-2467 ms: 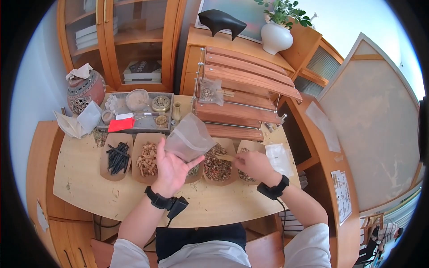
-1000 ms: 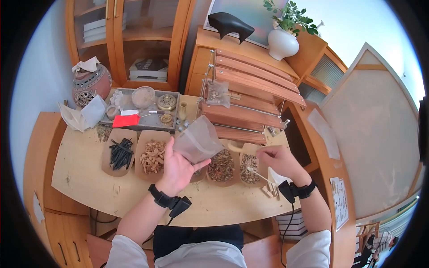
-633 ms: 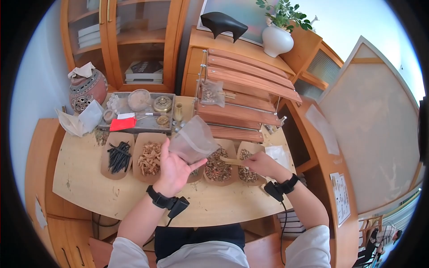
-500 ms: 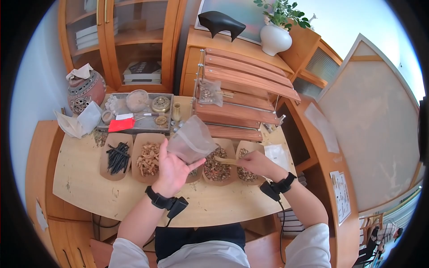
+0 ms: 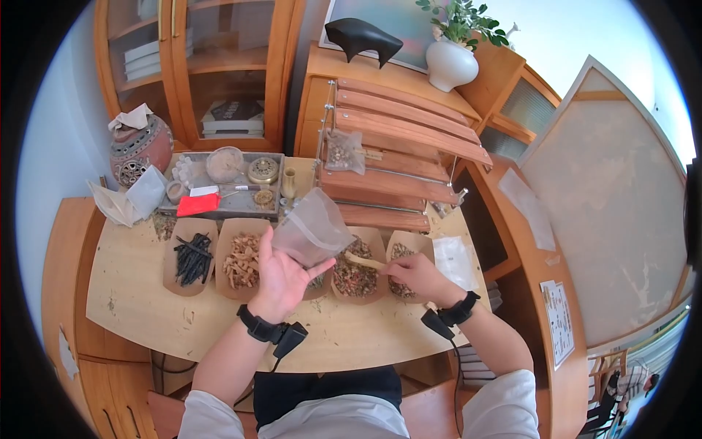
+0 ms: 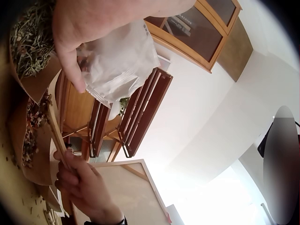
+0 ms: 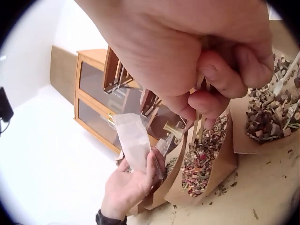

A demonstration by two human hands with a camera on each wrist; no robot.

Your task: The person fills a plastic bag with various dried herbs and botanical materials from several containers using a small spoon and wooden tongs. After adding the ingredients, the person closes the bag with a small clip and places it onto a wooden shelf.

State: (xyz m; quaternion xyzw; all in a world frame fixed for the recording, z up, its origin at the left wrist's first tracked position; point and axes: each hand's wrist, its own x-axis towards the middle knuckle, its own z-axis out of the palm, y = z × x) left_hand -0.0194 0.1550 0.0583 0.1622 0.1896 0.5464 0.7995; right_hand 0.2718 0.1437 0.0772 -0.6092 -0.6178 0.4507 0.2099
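My left hand (image 5: 281, 284) is palm up and holds a translucent pale pouch (image 5: 313, 228) upright, its thumb and little finger spread at the sides. The other fingers are mostly hidden behind the pouch. In the right wrist view, some fingertips curl over the pouch's edge. My right hand (image 5: 424, 279) pinches the handle of a slim wooden scoop (image 5: 368, 263). The scoop's tip lies over a dried herb mix (image 5: 357, 281) with reddish bits, in a brown paper tray (image 5: 358, 298). From the left wrist, the scoop (image 6: 55, 129) slants into that tray.
More paper trays stand in the row, with dark sticks (image 5: 193, 260), pale wood chips (image 5: 242, 261) and chopped stems (image 7: 272, 110). Behind are a grey tray (image 5: 241, 208) of small vessels and a slatted wooden rack (image 5: 402, 132). White packets (image 5: 455, 260) lie right.
About a second ago my right hand was farther right, with the scoop raised above the rightmost tray; it has moved back left and the scoop is down over the herb mix. The left hand stays put.
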